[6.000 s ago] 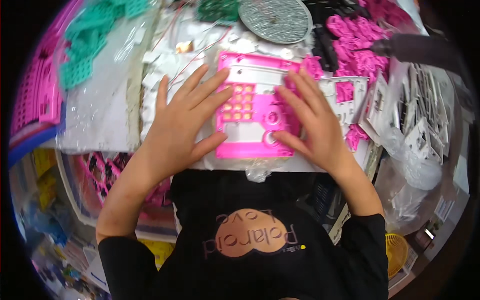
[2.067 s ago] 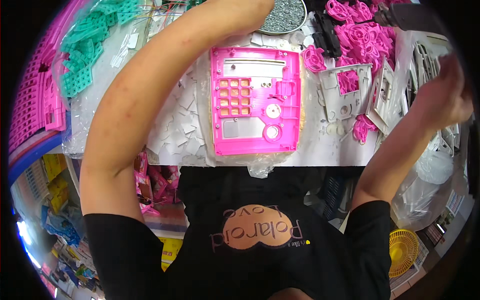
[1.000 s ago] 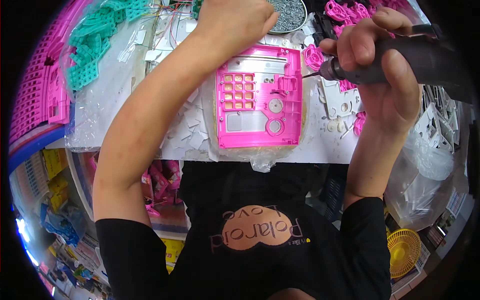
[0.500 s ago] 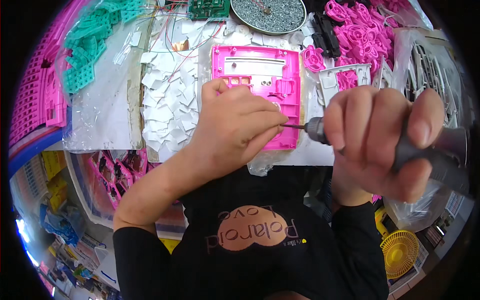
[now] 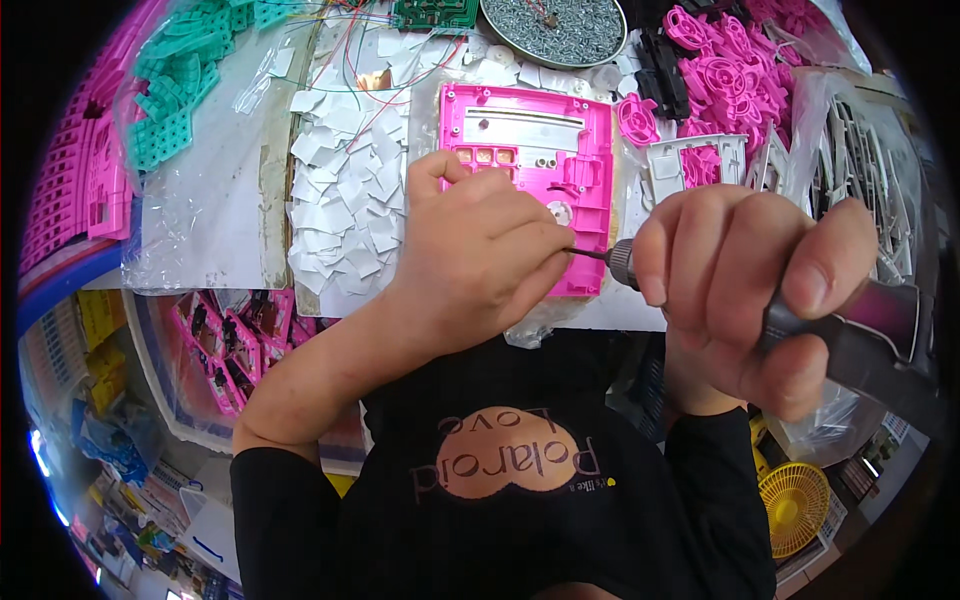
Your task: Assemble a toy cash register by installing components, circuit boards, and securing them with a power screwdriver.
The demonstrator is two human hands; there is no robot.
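Observation:
A pink plastic housing panel (image 5: 597,185) lies on the worktable in front of me, its ribbed inner side up. A small white round part (image 5: 561,213) sits in it beside my fingers. My left hand (image 5: 485,250) rests over the panel's lower left, thumb and forefinger pinched at the bit's tip. Whatever they hold there is too small or hidden to make out. My right hand (image 5: 745,290) is wrapped round a dark grey electric screwdriver (image 5: 855,355). Its thin bit points left and meets my left fingertips.
Loose white paper pieces (image 5: 345,205) cover the table left of the panel. Behind it stand a round tray of screws (image 5: 488,38) and a green circuit board (image 5: 435,12) with wires. Pink parts (image 5: 735,85) heap at the far right, teal parts (image 5: 165,140) at the left.
The table scene has shifted slightly right in view. My right hand and the screwdriver have come a little left relative to the panel. My left hand keeps its pinch.

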